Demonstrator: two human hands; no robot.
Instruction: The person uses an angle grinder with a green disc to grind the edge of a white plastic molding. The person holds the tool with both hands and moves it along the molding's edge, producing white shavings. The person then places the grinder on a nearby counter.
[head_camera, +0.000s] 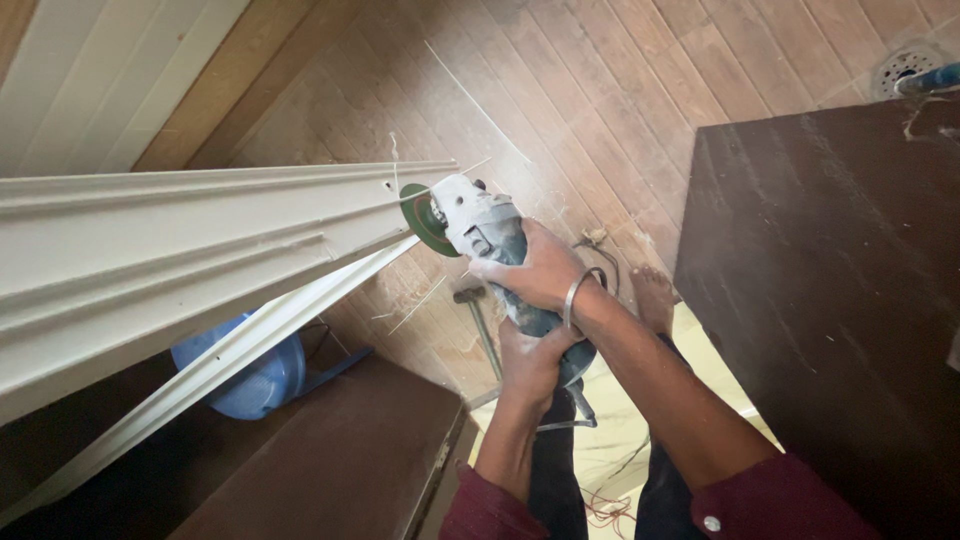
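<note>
Angle grinder (490, 240): one unit, held in mid-air above the wood-plank floor (600, 90), approx. centre of view. Long axis runs from lower right (tail end, near the person's body) to upper left (head end). Green cutting disc (424, 220) sits at the upper-left end, seen nearly edge-on, and points at the white profile. Disc edge is at or just beside the cut end of the profile; actual contact cannot be confirmed.

Hands: two, both on the grinder. Right hand (535, 268) is closed over the top of the body, just behind the gear head; a metal bangle (578, 296) sits on that wrist. Left hand (535, 358) is wrapped tight round the rear handle, lower down. Maroon sleeves on both arms.

White profile (180, 240): long ribbed section, one main piece, long axis approx. left to right with the free end at centre. A second thin white strip (250, 345) slopes beneath it, from lower left up to the same end.

Other items: hammer (480, 325) x1, lying on the floor below the grinder. Blue round object (250, 375) x1, under the strip, partly hidden. Dark brown bench surfaces x2: one at right (830, 300), one at lower left (340, 460). Floor drain (903, 65) x1, top right. One bare foot (655, 295) on the floor.
</note>
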